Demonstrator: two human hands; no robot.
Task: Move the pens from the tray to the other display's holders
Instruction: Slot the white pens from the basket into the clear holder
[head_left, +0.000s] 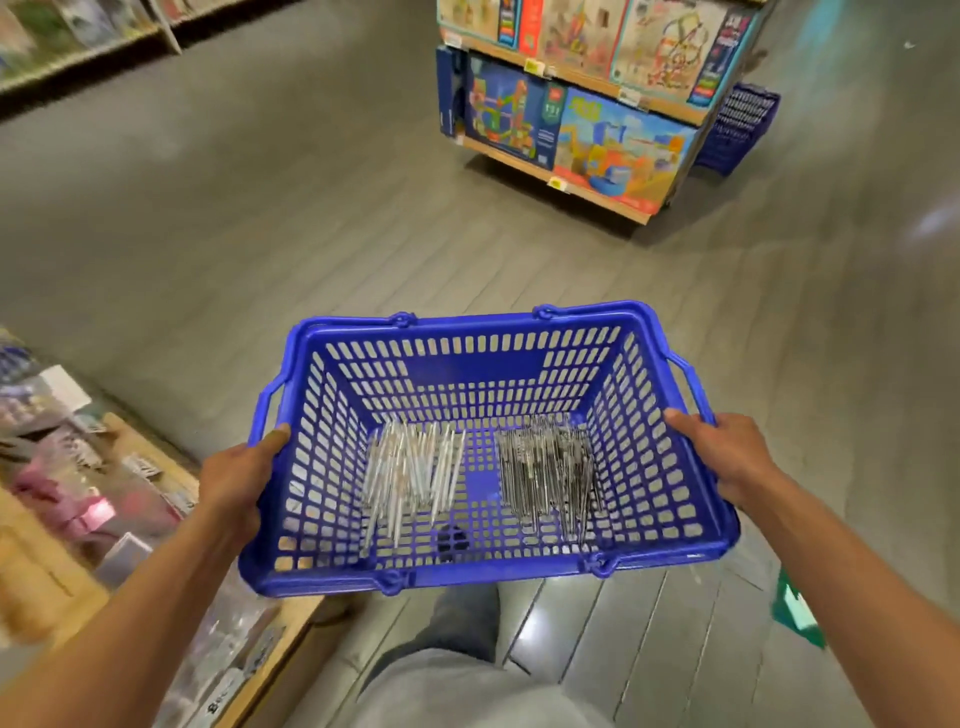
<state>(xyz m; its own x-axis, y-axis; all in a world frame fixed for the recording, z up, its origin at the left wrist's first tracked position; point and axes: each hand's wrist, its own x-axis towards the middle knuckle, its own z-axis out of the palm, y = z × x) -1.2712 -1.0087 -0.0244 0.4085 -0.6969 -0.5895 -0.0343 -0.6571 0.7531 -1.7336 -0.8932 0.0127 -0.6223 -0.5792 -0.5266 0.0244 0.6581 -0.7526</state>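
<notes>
I carry a blue plastic basket (483, 358) in front of me, level, above the grey floor. My left hand (236, 478) grips its left rim and my right hand (727, 457) grips its right rim. Inside lie two heaps of pens: white pens (410, 473) on the left of the bottom, and darker grey pens (550, 467) on the right. The two heaps lie apart with bare mesh between them. No pen holders are in view.
A wooden display (104, 519) with packaged goods runs along my lower left. A shelf unit of toy boxes (582, 114) stands ahead to the right, with another blue basket (737, 124) behind it. More shelves (78, 36) line the far left. Grey floor lies between.
</notes>
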